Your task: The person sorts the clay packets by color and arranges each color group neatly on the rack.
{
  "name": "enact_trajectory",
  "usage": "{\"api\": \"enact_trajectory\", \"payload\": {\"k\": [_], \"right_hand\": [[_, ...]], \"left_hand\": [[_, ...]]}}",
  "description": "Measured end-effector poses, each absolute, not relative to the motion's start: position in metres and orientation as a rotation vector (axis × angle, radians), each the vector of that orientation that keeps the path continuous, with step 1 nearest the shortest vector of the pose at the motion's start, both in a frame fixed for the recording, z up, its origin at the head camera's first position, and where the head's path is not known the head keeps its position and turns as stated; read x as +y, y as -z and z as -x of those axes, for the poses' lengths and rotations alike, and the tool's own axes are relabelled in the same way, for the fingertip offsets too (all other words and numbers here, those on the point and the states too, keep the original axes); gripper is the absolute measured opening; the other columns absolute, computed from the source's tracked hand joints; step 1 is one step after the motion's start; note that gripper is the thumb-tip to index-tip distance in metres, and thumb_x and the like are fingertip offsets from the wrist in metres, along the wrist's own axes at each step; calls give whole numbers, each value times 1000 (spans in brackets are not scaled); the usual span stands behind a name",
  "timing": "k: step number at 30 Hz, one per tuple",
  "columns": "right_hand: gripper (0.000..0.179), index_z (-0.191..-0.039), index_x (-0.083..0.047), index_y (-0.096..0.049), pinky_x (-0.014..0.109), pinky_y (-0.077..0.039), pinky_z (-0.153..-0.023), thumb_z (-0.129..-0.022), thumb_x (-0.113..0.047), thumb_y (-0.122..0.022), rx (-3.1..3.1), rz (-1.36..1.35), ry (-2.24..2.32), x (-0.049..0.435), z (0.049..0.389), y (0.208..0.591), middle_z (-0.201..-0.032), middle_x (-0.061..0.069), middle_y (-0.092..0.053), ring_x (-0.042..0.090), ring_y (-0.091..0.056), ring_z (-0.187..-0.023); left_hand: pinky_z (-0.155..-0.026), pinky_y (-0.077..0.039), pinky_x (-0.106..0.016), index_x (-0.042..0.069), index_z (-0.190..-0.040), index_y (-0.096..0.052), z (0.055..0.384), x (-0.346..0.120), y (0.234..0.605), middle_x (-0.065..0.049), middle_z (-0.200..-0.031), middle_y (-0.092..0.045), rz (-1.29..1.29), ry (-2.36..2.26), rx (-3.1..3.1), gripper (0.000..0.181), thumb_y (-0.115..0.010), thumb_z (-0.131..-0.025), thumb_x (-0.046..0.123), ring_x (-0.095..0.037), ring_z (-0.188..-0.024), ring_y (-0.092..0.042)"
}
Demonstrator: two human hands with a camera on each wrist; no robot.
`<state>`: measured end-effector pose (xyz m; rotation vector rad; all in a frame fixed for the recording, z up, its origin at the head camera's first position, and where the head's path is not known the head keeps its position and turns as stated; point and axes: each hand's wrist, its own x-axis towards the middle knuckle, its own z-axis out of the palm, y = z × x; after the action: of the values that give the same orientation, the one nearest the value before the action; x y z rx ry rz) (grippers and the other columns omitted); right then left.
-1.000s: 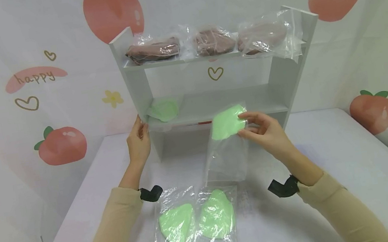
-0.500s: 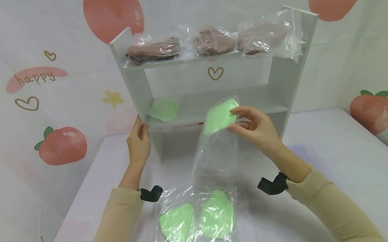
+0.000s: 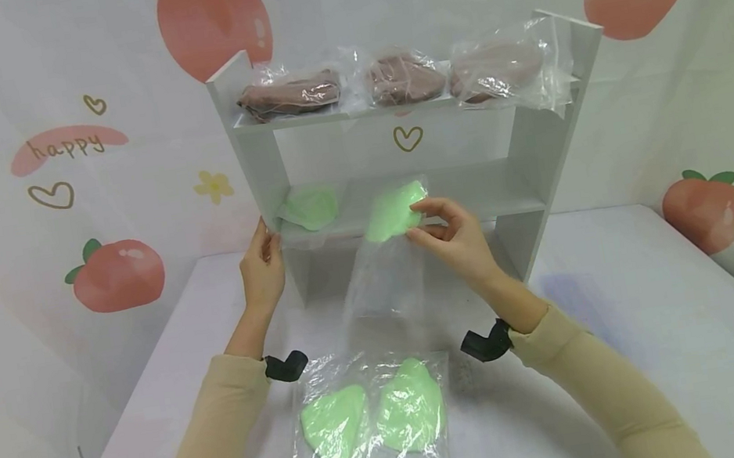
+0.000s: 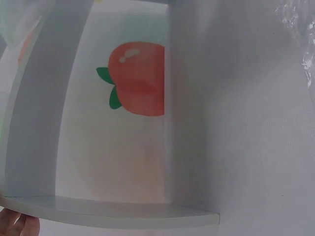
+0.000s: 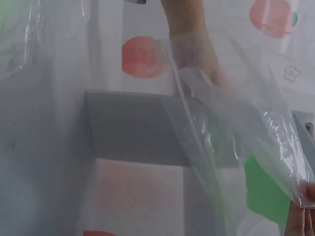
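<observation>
My right hand pinches the top corner of a clear plastic bag with a flat, light green piece inside. The bag hangs down in front of the white shelf unit's middle board. My left hand rests its fingertips against the outer face of the unit's left side panel. In the left wrist view, finger ends touch that panel from outside. Another bagged green piece lies at the left end of the middle board. Two more bagged green pieces lie on the table in front.
Three brown lumps in clear bags line the top board, the right bag overhanging its edge. Below the middle board is a low compartment. A white cloth covers the table, and a fruit-printed curtain hangs behind.
My right hand has moved left and slightly up, carrying the bagged green piece toward the middle board. My left hand stays at the side panel.
</observation>
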<state>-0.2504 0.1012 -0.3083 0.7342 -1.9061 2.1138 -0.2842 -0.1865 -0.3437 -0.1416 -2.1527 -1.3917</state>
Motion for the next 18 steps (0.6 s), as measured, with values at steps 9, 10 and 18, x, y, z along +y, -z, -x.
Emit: {"api": "enact_trajectory", "payload": {"k": [9, 10, 18], "right_hand": [[38, -119, 6, -52, 15, -57, -74, -83, 5, -63, -1981, -548, -2080, 87, 265, 309, -97, -6, -53, 0, -64, -75], [38, -120, 6, -52, 15, -57, -73, -83, 4, -64, -1989, -526, -2073, 86, 267, 309, -97, -6, -52, 0, -64, -75], [35, -118, -3, -56, 15, -56, -64, -85, -7, -65, -2104, -330, -1948, 77, 280, 308, -102, 4, -53, 0, -61, -64]], "left_hand": [[-99, -49, -47, 0, -141, -36, 286, -187, 345, -28, -128, -54, 132, 1380, -2148, 46, -47, -97, 7, -38, -116, -56], [-98, -50, -47, 0, -141, -37, 286, -187, 345, -28, -128, -54, 133, 1377, -2145, 46, -47, -97, 8, -37, -116, -57], [-97, -50, -47, -1, -140, -39, 288, -187, 347, -27, -128, -54, 139, 1367, -2122, 45, -47, -97, 8, -37, -115, -58]]}}
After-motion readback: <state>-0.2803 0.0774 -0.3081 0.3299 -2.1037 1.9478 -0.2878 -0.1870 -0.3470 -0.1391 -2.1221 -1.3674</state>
